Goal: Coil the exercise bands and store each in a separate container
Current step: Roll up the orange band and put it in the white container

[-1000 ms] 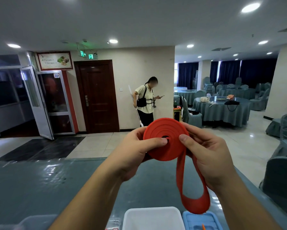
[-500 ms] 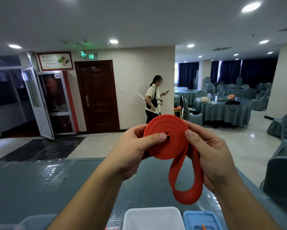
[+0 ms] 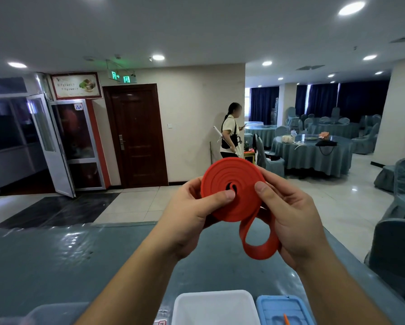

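1. The orange exercise band is up in the air over the worktop, wound into a flat disc.
2. The left hand pinches the disc, thumb pressed by its centre, likely to stop it springing open.
3. The right hand grips the right edge; a short loose loop hangs below.
4. The white container and blue lid wait near.

Both my forearms reach forward and upward, hands raised before me. My left hand pinches the band, thumb pressed on its face. My right hand grips its right edge, thumb on front.
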